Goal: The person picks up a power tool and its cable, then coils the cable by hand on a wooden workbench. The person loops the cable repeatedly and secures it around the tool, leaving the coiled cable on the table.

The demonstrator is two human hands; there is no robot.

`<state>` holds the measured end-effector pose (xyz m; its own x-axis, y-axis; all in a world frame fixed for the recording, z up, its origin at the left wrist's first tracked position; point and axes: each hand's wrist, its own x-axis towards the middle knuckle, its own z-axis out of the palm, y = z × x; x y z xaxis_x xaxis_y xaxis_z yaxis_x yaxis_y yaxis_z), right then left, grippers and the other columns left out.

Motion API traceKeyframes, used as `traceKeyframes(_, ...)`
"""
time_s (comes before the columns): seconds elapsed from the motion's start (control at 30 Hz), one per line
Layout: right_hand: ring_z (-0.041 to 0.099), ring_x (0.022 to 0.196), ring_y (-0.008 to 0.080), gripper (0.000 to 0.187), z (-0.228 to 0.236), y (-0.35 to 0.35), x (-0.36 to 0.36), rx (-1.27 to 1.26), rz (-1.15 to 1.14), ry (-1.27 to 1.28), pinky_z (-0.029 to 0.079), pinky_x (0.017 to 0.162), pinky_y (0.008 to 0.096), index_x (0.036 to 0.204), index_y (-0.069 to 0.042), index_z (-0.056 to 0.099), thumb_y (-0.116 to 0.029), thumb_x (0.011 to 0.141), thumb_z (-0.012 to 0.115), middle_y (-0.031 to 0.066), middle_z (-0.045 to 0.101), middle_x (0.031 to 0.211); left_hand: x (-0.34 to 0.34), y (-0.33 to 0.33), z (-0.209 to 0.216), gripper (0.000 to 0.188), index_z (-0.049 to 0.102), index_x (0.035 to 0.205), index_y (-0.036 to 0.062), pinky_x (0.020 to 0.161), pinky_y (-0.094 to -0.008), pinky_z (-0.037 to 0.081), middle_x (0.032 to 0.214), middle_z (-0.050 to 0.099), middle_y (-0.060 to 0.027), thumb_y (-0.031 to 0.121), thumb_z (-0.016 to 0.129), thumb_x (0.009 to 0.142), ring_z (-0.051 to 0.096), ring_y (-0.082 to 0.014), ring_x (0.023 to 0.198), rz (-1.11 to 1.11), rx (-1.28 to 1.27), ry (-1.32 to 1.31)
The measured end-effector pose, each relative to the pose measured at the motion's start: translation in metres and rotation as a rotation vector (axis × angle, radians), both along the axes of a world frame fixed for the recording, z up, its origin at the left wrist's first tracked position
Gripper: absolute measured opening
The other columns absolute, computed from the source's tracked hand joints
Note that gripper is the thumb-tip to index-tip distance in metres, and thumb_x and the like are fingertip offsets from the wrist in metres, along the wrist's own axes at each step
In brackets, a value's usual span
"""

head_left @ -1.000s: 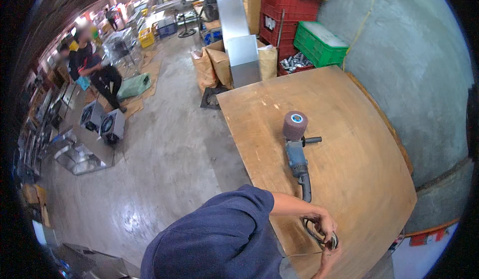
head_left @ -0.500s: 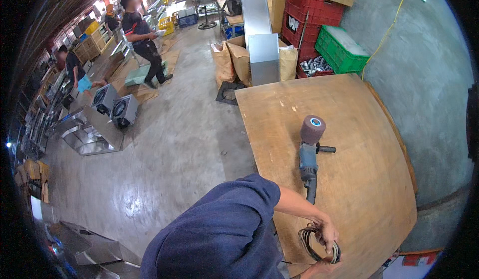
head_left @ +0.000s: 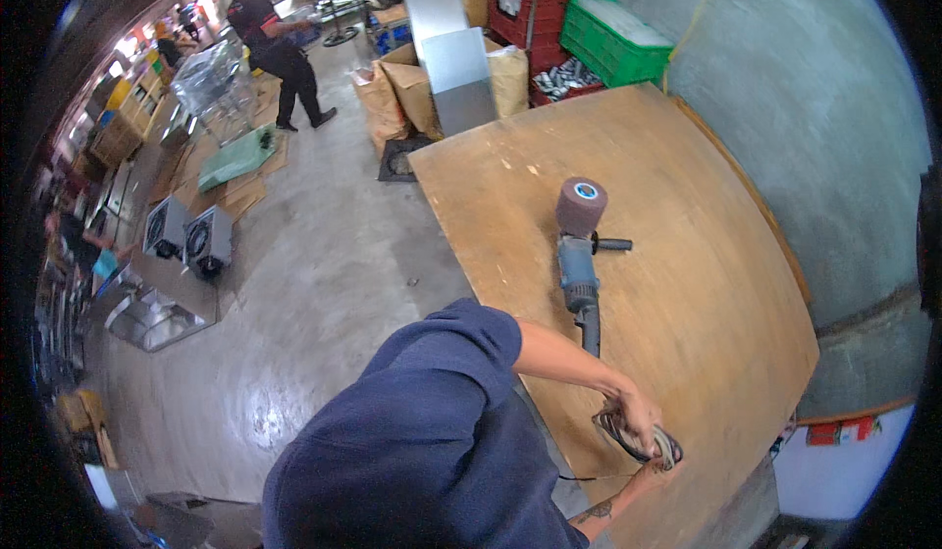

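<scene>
Both of my hands are closed on a coiled power cord [head_left: 624,435] over the near part of a wooden table. My left hand [head_left: 641,419] grips the top of the coil, its arm coming out of a navy sleeve. My right hand [head_left: 655,472] holds the coil's lower end, and that forearm rises from the lower edge. Just beyond them a blue-grey handheld drum sander [head_left: 578,272] lies on the plywood tabletop [head_left: 687,255]. It has a brown abrasive drum and a black side handle, and its rear grip reaches close to my left forearm.
A green crate [head_left: 616,43], red crates [head_left: 549,0] and paper sacks [head_left: 378,107] stand beyond the table. A grey wall [head_left: 785,107] runs along the right. On the floor at left are metal boxes [head_left: 208,240]; a person [head_left: 285,53] stands farther off.
My view has shifted, so the table and sander sit higher and farther left. Both hands still hold the coil, with the right forearm now more visible. The standing person has turned and moved.
</scene>
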<state>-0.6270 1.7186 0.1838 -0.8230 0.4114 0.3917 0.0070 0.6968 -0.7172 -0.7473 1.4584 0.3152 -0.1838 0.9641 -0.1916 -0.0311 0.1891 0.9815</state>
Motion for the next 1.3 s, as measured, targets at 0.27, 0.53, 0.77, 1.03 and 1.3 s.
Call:
traceKeyframes(0.27, 0.066, 0.092, 0.0180, 0.041, -0.010, -0.048, 0.059, -0.914, -0.126, -0.105, 0.056, 0.076, 0.0326, 0.131, 0.000, 0.061, -0.013, 0.093, 0.072, 0.0099, 0.072, 0.111, -0.027, 0.008, 0.059, 0.031, 0.067, 0.080, 0.0189, 0.047, -0.0256, 0.023, 0.064, 0.035, 0.0110, 0.046, 0.070, 0.096, 0.030, -0.0026, 0.054, 0.022, -0.155, -0.246)
traceKeyframes(0.53, 0.064, 0.070, 0.0233, 0.035, -0.051, -0.095, 0.198, -0.376, -0.242, -0.594, 0.050, 0.063, 0.0353, 0.104, 0.000, 0.066, -0.034, 0.100, 0.068, 0.0135, 0.070, 0.088, -0.093, 0.011, 0.053, 0.034, 0.046, 0.074, 0.0208, 0.039, -0.0232, 0.015, 0.054, 0.029, 0.0119, 0.027, 0.061, 0.104, 0.023, -0.0013, 0.042, 0.298, -0.040, -0.452)
traceKeyframes(0.77, 0.062, 0.094, 0.0531, 0.040, -0.125, -0.103, 0.348, -0.378, -0.633, -0.525, 0.047, 0.076, 0.0567, 0.114, 0.001, 0.055, -0.038, 0.107, 0.050, 0.0331, 0.066, 0.096, -0.086, 0.022, 0.076, 0.037, 0.039, 0.076, 0.0223, 0.038, -0.0232, 0.015, 0.054, 0.029, 0.0119, 0.028, 0.061, 0.104, 0.023, -0.0009, 0.042, 0.204, -0.087, -0.358)
traceKeyframes(1.03, 0.066, 0.087, 0.0483, 0.025, 0.090, -0.098, 0.254, 0.098, -0.604, -0.747, 0.050, 0.073, 0.0570, 0.119, -0.006, 0.052, -0.027, 0.107, 0.044, 0.0249, 0.067, 0.098, -0.084, 0.027, 0.054, 0.041, 0.037, 0.073, 0.0219, 0.038, -0.0237, 0.017, 0.055, 0.031, 0.0117, 0.031, 0.063, 0.104, 0.024, -0.0013, 0.042, 0.197, -0.195, -0.246)
traceKeyframes(1.3, 0.063, 0.102, 0.0271, 0.019, 0.211, -0.094, 0.143, 0.651, -0.148, -0.716, 0.047, 0.085, 0.0427, 0.103, -0.014, 0.070, -0.012, 0.089, 0.058, 0.0079, 0.065, 0.096, -0.110, 0.033, 0.032, 0.042, 0.038, 0.073, 0.0219, 0.039, -0.0238, 0.019, 0.055, 0.033, 0.0107, 0.035, 0.065, 0.102, 0.027, -0.0026, 0.043, 0.043, -0.264, -0.266)
